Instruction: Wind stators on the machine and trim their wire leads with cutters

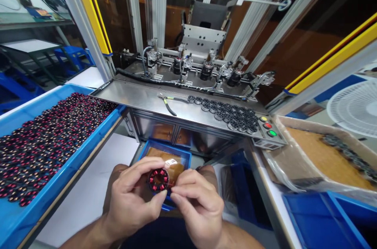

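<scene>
Above my lap, my left hand is closed round a small motor stator, a black ring with red wire coils on its inner teeth. Thumb and fingers grip its rim, and its round face is turned up toward me. At the stator's right edge my right hand is closed in a pinch. A thin red wire seems to run from the ring into those fingertips, which partly hide it. Below the hands is a blue bin with brown sheet in it.
At left, a blue tray holds many wound stators. Diagonal cutters and several rows of black cores lie on the metal ledge. Behind stands a winding machine. A button box, lined carton and white fan are right.
</scene>
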The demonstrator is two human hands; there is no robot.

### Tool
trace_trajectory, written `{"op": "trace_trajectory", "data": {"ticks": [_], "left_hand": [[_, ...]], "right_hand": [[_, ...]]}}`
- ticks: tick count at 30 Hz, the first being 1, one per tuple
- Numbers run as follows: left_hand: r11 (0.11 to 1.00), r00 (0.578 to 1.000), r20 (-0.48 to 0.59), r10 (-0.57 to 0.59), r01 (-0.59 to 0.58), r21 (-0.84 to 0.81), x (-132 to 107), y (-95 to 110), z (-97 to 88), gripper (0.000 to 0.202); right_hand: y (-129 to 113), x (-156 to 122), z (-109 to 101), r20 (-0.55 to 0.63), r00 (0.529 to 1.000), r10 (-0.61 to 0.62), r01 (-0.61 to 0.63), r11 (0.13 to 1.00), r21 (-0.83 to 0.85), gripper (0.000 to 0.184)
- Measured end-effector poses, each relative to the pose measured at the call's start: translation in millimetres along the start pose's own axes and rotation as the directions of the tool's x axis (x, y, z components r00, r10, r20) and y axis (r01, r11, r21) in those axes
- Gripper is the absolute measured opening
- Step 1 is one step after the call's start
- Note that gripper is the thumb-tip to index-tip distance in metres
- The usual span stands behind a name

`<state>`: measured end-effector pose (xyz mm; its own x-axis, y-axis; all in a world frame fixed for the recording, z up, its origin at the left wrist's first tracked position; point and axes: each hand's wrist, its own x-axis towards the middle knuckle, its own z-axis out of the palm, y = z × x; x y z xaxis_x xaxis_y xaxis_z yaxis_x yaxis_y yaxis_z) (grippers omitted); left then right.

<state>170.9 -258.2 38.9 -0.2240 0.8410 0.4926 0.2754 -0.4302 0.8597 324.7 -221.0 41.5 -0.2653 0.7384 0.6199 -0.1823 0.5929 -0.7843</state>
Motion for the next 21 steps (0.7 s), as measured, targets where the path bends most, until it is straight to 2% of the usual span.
{"op": "trace_trajectory", "data": {"ticks": [4, 7, 10, 12, 16, 18, 21], "left_hand": [[0.997, 0.999, 0.009, -0.044, 0.045, -0.063, 2.7, 2.0, -0.1, 0.050], [0.956, 0.983, 0.070, -0.169, 0.181, -0.231, 5.9, 5.6, -3.1, 0.044], [0.853, 0.930, 0.209, -0.301, 0.361, -0.378, 7.7, 9.2, -4.9, 0.033], [0.782, 0.888, 0.300, -0.348, 0.452, -0.430, 7.9, 10.8, -3.6, 0.031], [0.666, 0.830, 0.407, -0.382, 0.552, -0.502, 6.2, 11.7, 1.8, 0.035], [0.652, 0.816, 0.427, -0.390, 0.572, -0.498, 5.0, 11.3, 3.5, 0.037], [0.658, 0.802, 0.433, -0.412, 0.591, -0.467, 4.4, 10.3, 4.2, 0.040]], "right_hand": [[3.3, 1.4, -2.6, 0.026, 0.999, -0.047, 0.046, 0.999, 0.022, 0.025], [11.3, 10.0, -12.7, 0.083, 0.996, -0.041, 0.038, 0.999, 0.029, 0.029], [17.8, 26.3, -22.4, 0.200, 0.977, -0.072, 0.051, 0.993, 0.109, 0.042], [18.7, 38.2, -25.7, 0.294, 0.948, -0.118, 0.075, 0.985, 0.154, 0.044], [13.8, 54.4, -25.1, 0.409, 0.894, -0.181, 0.123, 0.979, 0.165, 0.030], [10.8, 57.7, -23.8, 0.425, 0.882, -0.203, 0.143, 0.975, 0.169, 0.021], [8.1, 56.9, -23.7, 0.414, 0.877, -0.245, 0.193, 0.968, 0.163, 0.018]]}}
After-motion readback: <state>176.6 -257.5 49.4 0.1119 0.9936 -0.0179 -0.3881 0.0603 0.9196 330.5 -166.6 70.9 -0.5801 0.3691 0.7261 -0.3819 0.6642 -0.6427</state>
